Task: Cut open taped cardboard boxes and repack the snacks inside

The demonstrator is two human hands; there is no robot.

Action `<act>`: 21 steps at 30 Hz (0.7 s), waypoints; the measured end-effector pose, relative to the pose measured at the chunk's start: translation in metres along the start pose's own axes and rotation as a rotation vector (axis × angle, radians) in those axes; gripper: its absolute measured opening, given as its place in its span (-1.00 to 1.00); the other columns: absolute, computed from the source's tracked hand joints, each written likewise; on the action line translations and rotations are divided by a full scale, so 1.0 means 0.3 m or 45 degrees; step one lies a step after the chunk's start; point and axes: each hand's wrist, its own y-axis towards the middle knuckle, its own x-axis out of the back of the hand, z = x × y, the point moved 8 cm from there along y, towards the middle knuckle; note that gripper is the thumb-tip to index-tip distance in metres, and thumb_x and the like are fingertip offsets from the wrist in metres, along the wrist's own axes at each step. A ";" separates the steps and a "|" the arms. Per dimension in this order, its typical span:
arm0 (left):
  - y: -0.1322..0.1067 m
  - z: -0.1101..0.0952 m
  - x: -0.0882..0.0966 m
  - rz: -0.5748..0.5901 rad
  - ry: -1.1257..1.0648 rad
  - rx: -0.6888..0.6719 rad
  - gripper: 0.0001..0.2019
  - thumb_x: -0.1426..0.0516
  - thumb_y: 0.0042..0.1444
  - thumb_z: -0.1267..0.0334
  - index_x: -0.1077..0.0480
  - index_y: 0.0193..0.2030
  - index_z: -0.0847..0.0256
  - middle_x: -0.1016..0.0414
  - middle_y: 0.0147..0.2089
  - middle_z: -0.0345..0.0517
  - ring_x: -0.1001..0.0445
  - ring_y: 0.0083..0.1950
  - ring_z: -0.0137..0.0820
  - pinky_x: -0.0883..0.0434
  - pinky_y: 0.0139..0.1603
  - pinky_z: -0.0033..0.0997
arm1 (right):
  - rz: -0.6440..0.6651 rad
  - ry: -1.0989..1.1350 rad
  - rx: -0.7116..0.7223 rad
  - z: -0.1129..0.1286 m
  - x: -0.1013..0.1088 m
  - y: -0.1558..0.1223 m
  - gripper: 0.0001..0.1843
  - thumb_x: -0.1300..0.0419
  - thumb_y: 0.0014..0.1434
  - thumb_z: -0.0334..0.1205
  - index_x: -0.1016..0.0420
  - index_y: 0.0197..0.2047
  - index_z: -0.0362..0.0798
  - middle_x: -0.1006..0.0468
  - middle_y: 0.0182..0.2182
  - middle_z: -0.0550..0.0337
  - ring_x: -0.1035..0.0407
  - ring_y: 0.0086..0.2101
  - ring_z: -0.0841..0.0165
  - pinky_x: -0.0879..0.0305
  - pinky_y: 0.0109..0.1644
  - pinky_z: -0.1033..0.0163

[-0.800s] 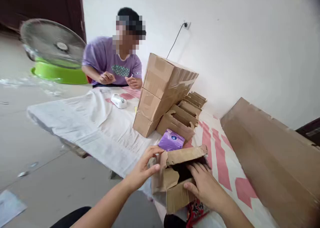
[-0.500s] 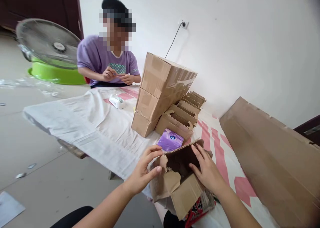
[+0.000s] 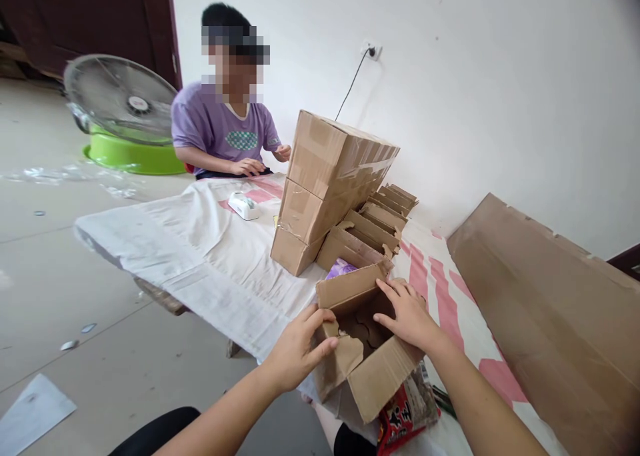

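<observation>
An open cardboard box (image 3: 387, 381) with torn flaps sits at the near end of the table, its dark inside facing up. My left hand (image 3: 303, 346) holds its left side, thumb over a torn flap and fingers at the rim. My right hand (image 3: 407, 313) grips the right rim, fingertips by the far flap (image 3: 353, 288). Behind that flap a purple packet (image 3: 341, 268) shows only in part. A red and dark printed packet (image 3: 407, 409) lies beneath the box's near right side.
Taped closed boxes (image 3: 315, 159) stand stacked beyond, beside a row of open boxes (image 3: 373, 229). A large cardboard piece (image 3: 545, 316) stands at the right. A white device (image 3: 243, 206) lies on the cloth (image 3: 200, 263). Across the table sits a person in a purple shirt (image 3: 220, 126).
The box's far flap now stands folded outward and covers most of the purple packet. My hands stay at its sides. The other person's hands have moved apart.
</observation>
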 end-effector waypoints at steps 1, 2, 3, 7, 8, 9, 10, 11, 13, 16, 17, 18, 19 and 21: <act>0.000 -0.001 0.005 -0.011 -0.004 0.010 -0.73 0.00 0.21 0.04 -0.35 -0.10 0.14 -0.40 -0.15 -0.08 -0.40 -0.14 -0.25 -0.36 -0.10 -0.25 | 0.005 0.089 -0.007 -0.008 -0.008 0.001 -0.25 -0.29 0.04 -0.07 -0.22 0.30 0.15 -0.28 0.23 -0.01 -0.15 0.20 -0.02 -0.16 0.21 -0.20; 0.001 0.000 0.014 -0.029 -0.019 0.022 -0.77 0.01 0.20 0.08 -0.33 -0.15 0.15 -0.39 -0.19 -0.10 -0.38 -0.17 -0.27 -0.34 -0.13 -0.27 | 0.003 0.185 -0.013 -0.013 -0.016 0.001 -0.27 -0.27 0.06 -0.06 -0.21 0.30 0.14 -0.25 0.24 -0.01 -0.17 0.20 0.04 -0.18 0.22 -0.14; 0.002 0.006 0.027 -0.060 -0.044 0.040 -0.81 0.02 0.18 0.14 -0.32 -0.18 0.15 -0.38 -0.22 -0.12 -0.37 -0.21 -0.29 -0.32 -0.16 -0.29 | -0.010 0.279 -0.020 -0.017 -0.022 0.000 -0.28 -0.24 0.09 -0.05 -0.20 0.30 0.13 -0.23 0.25 0.00 -0.18 0.20 0.09 -0.18 0.23 -0.08; 0.006 0.064 0.119 -0.301 -0.246 0.153 -0.83 0.03 -0.05 0.34 -0.25 -0.26 0.16 -0.28 -0.40 -0.24 -0.26 -0.35 -0.37 -0.24 -0.31 -0.39 | -0.144 0.550 -0.096 -0.033 -0.039 -0.012 -0.23 -0.24 0.08 -0.04 -0.11 0.33 0.12 -0.34 0.16 0.02 -0.30 0.11 0.16 -0.27 0.16 -0.02; 0.007 0.080 0.138 -0.340 -0.316 0.176 -0.81 0.03 -0.09 0.36 -0.25 -0.28 0.16 -0.25 -0.43 -0.26 -0.24 -0.38 -0.38 -0.23 -0.34 -0.40 | -0.188 0.606 -0.128 -0.040 -0.046 -0.016 -0.21 -0.25 0.06 -0.04 -0.11 0.33 0.10 -0.40 0.11 0.02 -0.36 0.04 0.16 -0.31 0.11 -0.02; 0.009 0.094 0.150 -0.353 -0.384 0.190 -0.80 0.03 -0.12 0.37 -0.25 -0.28 0.16 -0.25 -0.44 -0.27 -0.24 -0.39 -0.40 -0.22 -0.35 -0.41 | -0.237 0.660 -0.163 -0.049 -0.053 -0.021 -0.21 -0.27 0.04 -0.04 -0.13 0.32 0.08 -0.44 0.06 0.02 -0.40 -0.03 0.17 -0.35 0.06 -0.01; 0.012 0.103 0.157 -0.345 -0.443 0.197 -0.79 0.03 -0.12 0.37 -0.26 -0.28 0.16 -0.26 -0.44 -0.27 -0.24 -0.40 -0.40 -0.23 -0.35 -0.42 | -0.287 0.705 -0.195 -0.060 -0.061 -0.027 -0.22 -0.28 0.02 -0.04 -0.17 0.29 0.06 -0.48 0.01 0.03 -0.42 -0.08 0.19 -0.37 0.02 0.00; 0.014 0.109 0.159 -0.329 -0.487 0.199 -0.78 0.01 -0.12 0.37 -0.27 -0.27 0.16 -0.29 -0.43 -0.26 -0.26 -0.39 -0.40 -0.24 -0.34 -0.41 | -0.336 0.744 -0.217 -0.070 -0.069 -0.032 -0.25 -0.29 0.01 -0.04 -0.22 0.26 0.05 -0.50 -0.03 0.04 -0.43 -0.11 0.20 -0.38 -0.01 0.02; 0.021 0.109 0.159 -0.306 -0.542 0.177 -0.81 -0.01 -0.09 0.37 -0.30 -0.27 0.17 -0.38 -0.36 -0.21 -0.32 -0.36 -0.39 -0.29 -0.31 -0.39 | -0.426 0.828 -0.224 -0.085 -0.082 -0.042 -0.39 -0.29 0.02 -0.04 -0.34 0.14 0.03 -0.51 -0.09 0.05 -0.42 -0.12 0.22 -0.37 -0.01 0.04; 0.035 0.094 0.159 -0.297 -0.557 0.105 -0.91 -0.03 0.01 0.32 -0.33 -0.34 0.20 -0.45 -0.11 -0.03 -0.41 -0.22 -0.32 -0.38 -0.21 -0.30 | -0.482 0.985 -0.161 -0.088 -0.101 -0.055 -0.72 -0.25 0.05 -0.08 -0.43 -0.17 0.00 -0.52 -0.18 0.09 -0.42 -0.15 0.24 -0.35 -0.02 0.08; 0.041 0.088 0.163 -0.303 -0.520 0.086 -0.91 -0.04 0.05 0.28 -0.35 -0.36 0.20 -0.43 -0.02 0.02 -0.43 -0.14 -0.27 -0.40 -0.16 -0.26 | -0.486 1.030 -0.139 -0.086 -0.105 -0.061 -0.79 -0.24 0.05 -0.10 -0.41 -0.25 0.00 -0.52 -0.21 0.11 -0.43 -0.17 0.25 -0.35 -0.05 0.10; 0.044 0.081 0.173 -0.324 -0.451 0.073 -0.88 -0.04 0.07 0.25 -0.37 -0.38 0.20 -0.40 0.06 0.05 -0.42 -0.04 -0.22 -0.40 -0.08 -0.21 | -0.489 1.055 -0.119 -0.080 -0.107 -0.069 -0.83 -0.24 0.05 -0.13 -0.38 -0.31 0.00 -0.52 -0.24 0.13 -0.43 -0.20 0.26 -0.35 -0.08 0.12; 0.043 0.073 0.192 -0.370 -0.353 0.070 -0.85 -0.04 0.09 0.23 -0.39 -0.38 0.20 -0.37 0.11 0.06 -0.39 0.05 -0.17 -0.38 0.02 -0.16 | -0.497 1.054 -0.099 -0.073 -0.106 -0.078 -0.86 -0.23 0.04 -0.17 -0.36 -0.34 0.01 -0.51 -0.27 0.15 -0.42 -0.22 0.27 -0.34 -0.11 0.15; 0.020 0.040 0.258 -0.554 -0.121 0.085 -0.83 -0.05 0.10 0.19 -0.42 -0.37 0.18 -0.33 0.14 0.04 -0.33 0.17 -0.12 -0.28 0.18 -0.06 | -0.537 0.991 -0.041 -0.047 -0.089 -0.102 -0.92 -0.19 0.03 -0.29 -0.34 -0.37 0.01 -0.48 -0.33 0.21 -0.39 -0.27 0.30 -0.32 -0.16 0.19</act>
